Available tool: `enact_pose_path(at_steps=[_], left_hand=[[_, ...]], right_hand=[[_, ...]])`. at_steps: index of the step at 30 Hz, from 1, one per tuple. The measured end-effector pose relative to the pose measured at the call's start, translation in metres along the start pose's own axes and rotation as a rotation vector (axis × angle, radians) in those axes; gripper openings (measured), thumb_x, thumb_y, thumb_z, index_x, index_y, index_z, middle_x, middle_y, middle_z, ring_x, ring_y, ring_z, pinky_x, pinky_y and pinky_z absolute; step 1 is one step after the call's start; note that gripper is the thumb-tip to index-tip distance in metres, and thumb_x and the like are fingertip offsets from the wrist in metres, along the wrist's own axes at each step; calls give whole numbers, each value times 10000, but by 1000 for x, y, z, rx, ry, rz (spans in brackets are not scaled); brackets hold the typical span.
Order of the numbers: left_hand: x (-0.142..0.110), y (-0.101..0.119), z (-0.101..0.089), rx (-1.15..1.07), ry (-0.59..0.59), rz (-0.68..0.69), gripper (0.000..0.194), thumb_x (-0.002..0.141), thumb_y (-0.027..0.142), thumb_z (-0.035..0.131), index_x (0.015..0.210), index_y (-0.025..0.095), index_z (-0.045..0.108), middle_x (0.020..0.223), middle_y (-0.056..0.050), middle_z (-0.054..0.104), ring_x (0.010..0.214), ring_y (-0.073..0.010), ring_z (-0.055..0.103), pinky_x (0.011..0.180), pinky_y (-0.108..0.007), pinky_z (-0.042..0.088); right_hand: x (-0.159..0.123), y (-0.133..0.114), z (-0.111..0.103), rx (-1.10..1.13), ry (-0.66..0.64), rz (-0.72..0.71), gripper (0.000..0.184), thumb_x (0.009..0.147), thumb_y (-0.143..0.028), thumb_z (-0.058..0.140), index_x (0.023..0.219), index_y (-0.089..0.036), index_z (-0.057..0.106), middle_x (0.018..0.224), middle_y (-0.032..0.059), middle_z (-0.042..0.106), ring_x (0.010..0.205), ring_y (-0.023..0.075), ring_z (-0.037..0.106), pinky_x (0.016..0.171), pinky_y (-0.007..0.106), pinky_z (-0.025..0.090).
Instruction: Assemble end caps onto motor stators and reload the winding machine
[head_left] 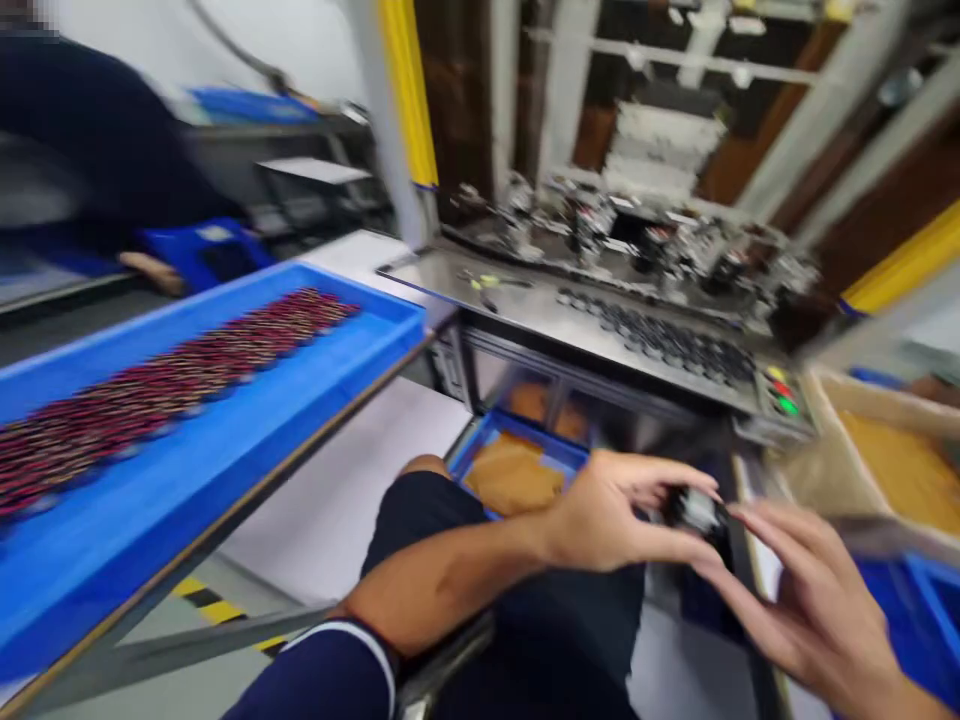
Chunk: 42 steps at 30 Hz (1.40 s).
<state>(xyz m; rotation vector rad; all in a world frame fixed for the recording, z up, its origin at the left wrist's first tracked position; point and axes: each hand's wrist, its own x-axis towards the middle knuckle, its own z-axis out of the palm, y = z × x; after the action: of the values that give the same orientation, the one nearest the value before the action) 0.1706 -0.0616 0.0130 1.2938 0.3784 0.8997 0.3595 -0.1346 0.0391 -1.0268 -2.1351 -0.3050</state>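
Note:
My left hand point(611, 515) pinches a small black and silver part point(697, 515) between thumb and fingers, low in the middle right of the view. My right hand point(806, 600) meets it from the right, its fingertips resting on the same part. Both hands hover over my lap, just in front of the metal work table point(540, 310). The picture is smeared by motion, so the part's shape is unclear.
A long blue tray point(247, 420) with rows of red and dark pieces slopes along the left. The metal table carries rows of small black parts point(660, 340) and a machine fixture point(637, 235). Blue bins point(517, 465) with tan material sit below, a tan bin point(900, 465) right. Another person point(82, 130) sits far left.

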Motion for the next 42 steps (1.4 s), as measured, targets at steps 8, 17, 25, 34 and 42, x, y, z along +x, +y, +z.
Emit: enact_pose_path(at_steps=[8, 17, 25, 34, 42], left_hand=[[0, 0, 3, -70, -24, -103, 561, 572, 188, 913, 1091, 97, 721, 1014, -109, 774, 916, -229, 741, 876, -291, 590], [3, -13, -1, -286, -49, -255, 536, 546, 131, 919, 1049, 129, 733, 868, -39, 757, 783, -155, 720, 770, -256, 571], [5, -18, 0, -316, -44, -194, 512, 533, 52, 902, 1012, 154, 752, 871, -18, 754, 763, -118, 694, 770, -229, 557], [6, -19, 0, -295, -22, -215, 525, 539, 71, 898, 1037, 129, 743, 879, -37, 755, 786, -139, 704, 777, -242, 560], [3, -20, -4, -300, -38, -200, 540, 525, 116, 917, 1035, 127, 739, 902, -59, 761, 813, -172, 724, 814, -298, 583]], right_hand=[[-4, 4, 0, 51, -9, 14, 467, 846, -57, 675, 1294, -121, 561, 1096, 135, 610, 993, 238, 623, 833, 393, 564], [-8, 9, 4, 63, -39, -26, 418, 833, -93, 712, 1227, -47, 582, 1068, 158, 617, 987, 257, 621, 827, 410, 565], [-10, 11, 7, 20, -60, -80, 342, 851, -45, 668, 1185, -23, 599, 1082, 184, 628, 1033, 271, 606, 836, 435, 565], [-3, 12, 6, -1, -91, -84, 327, 845, -56, 684, 1154, 5, 597, 1061, 198, 636, 1008, 277, 607, 822, 440, 562], [-8, 12, 5, -47, -112, -125, 339, 829, -1, 665, 1155, -83, 619, 1138, 167, 600, 1072, 274, 609, 862, 418, 556]])
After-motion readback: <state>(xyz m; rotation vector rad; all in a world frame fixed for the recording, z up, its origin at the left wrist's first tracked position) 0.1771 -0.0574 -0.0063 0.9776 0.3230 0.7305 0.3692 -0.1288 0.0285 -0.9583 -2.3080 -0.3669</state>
